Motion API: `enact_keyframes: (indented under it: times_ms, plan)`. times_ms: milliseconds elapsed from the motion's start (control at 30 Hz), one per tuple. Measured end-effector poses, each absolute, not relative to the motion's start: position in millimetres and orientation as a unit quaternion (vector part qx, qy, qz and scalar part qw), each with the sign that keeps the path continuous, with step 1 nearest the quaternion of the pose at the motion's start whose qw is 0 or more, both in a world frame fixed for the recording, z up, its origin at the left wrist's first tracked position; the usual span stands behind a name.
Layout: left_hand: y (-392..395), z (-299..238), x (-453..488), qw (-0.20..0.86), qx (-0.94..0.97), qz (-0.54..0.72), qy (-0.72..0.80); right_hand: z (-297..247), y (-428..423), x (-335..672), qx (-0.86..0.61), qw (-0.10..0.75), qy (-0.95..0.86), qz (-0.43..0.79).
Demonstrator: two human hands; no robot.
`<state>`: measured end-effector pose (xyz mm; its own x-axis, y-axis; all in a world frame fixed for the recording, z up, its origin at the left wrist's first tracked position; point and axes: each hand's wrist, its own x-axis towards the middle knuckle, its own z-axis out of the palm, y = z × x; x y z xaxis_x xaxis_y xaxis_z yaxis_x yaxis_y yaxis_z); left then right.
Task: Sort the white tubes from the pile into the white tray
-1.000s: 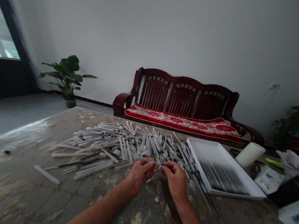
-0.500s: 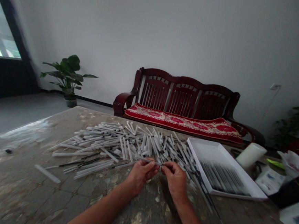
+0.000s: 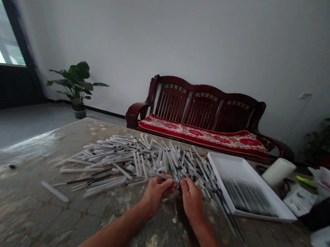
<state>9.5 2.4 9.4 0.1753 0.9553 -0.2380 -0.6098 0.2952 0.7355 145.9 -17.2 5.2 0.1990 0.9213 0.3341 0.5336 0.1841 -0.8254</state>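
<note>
My left hand (image 3: pixel 157 191) is closed around a slim translucent pen barrel (image 3: pixel 161 176), which lies almost level and points left past the fingers. At its right end, the fingers of my right hand (image 3: pixel 191 197) are pinched together; the small part between them is hidden. Just beyond both hands spreads a heap of pale pen barrels (image 3: pixel 125 151) with dark bits among them. Thin black refills (image 3: pixel 100 178) lie at the heap's near left. A white box tray (image 3: pixel 221 164) to the right holds a row of dark-cored pens (image 3: pixel 249 196).
A single barrel (image 3: pixel 54 191) and a small black cap (image 3: pixel 12 167) lie on the patterned table (image 3: pixel 74 226) at left. A white roll (image 3: pixel 279 172) and a small box (image 3: pixel 300 199) stand right of the tray. A wooden bench (image 3: pixel 200 107) is behind the table.
My right hand has turned slightly and its fingers have drawn closer together at the barrel's end. My left hand keeps its hold. The whole view has shifted a little.
</note>
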Motion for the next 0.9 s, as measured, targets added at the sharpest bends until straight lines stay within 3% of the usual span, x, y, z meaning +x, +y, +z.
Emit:
enact_keyframes:
  times_ms: [900]
  plan:
    - [1.9,6.0,10.9,0.741,0.264,0.52,0.332,7.9,-18.2,151.2,-0.592,0.466,-0.623,0.213]
